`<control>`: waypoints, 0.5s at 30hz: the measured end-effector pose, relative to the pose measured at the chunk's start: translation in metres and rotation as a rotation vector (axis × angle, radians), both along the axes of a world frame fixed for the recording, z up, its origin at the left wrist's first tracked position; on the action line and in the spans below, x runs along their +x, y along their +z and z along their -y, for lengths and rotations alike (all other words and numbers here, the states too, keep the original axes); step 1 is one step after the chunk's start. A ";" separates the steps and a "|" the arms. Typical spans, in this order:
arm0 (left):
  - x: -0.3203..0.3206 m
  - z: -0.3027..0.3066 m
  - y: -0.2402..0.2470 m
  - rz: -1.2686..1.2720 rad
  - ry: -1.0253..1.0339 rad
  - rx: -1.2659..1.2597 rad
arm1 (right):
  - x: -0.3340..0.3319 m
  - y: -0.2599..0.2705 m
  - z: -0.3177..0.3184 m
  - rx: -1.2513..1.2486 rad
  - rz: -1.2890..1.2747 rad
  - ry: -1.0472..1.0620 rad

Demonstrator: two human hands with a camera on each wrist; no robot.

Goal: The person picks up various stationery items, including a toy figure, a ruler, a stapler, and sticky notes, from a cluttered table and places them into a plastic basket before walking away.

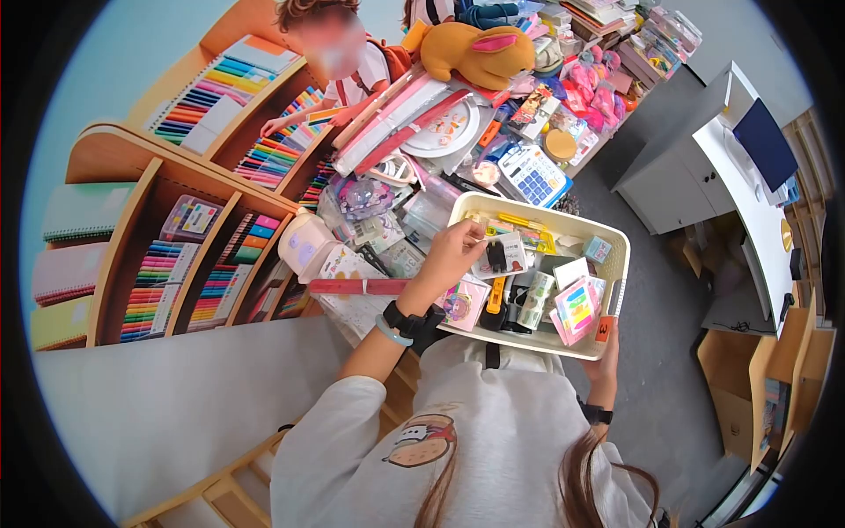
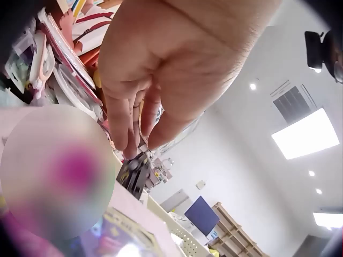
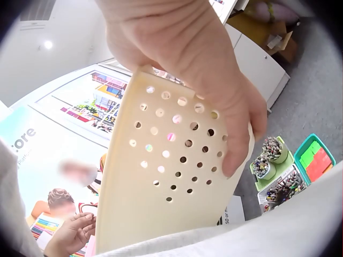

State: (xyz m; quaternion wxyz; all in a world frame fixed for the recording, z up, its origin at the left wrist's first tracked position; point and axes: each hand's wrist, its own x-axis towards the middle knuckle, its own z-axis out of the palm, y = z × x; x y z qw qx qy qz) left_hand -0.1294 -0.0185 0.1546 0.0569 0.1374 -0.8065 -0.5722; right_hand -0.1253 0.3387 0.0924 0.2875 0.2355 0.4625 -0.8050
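Observation:
A cream basket [image 1: 621, 264] stands in front of the body, its end wall full of round holes [image 3: 123, 209] in the right wrist view. My right hand [image 1: 604, 365] [image 3: 187, 59] grips that end, fingers bent over the outside. Over the basket's left part, my left hand [image 1: 453, 260] [image 2: 166, 69] pinches a small black-and-white pack [image 1: 503, 255] [image 2: 134, 174] between thumb and fingertips. Around it lie a yellow cutter [image 1: 495, 302], a roll of printed tape [image 1: 537, 301], pink cards [image 1: 576, 310], a small teal box [image 1: 598, 249] and a purple-pink pack [image 1: 463, 302].
Heaped goods, a calculator [image 1: 534, 174] and a brown plush toy [image 1: 480, 55] cover the table beyond the basket. Wooden shelves [image 1: 114, 150] of pens and notebooks stand left, with a person [image 1: 365, 70] behind. At right are a white desk [image 1: 717, 145] and monitor [image 1: 766, 143].

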 end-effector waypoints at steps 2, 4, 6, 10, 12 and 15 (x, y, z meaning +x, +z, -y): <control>-0.001 0.007 -0.003 -0.009 0.022 -0.073 | 0.000 0.000 0.000 0.001 0.002 -0.009; -0.006 0.027 -0.021 -0.035 0.087 -0.170 | 0.000 -0.001 -0.001 0.009 -0.005 0.001; -0.010 0.051 -0.036 -0.065 0.161 -0.296 | 0.001 0.000 -0.001 0.020 -0.016 0.012; -0.027 0.077 -0.069 -0.132 0.037 -0.682 | 0.000 -0.003 -0.002 0.033 0.037 0.025; -0.039 0.076 -0.078 -0.200 0.008 -0.805 | 0.000 -0.003 -0.002 0.025 0.048 0.037; -0.054 0.070 -0.092 -0.151 -0.060 -0.996 | 0.000 -0.009 -0.005 0.040 0.049 0.046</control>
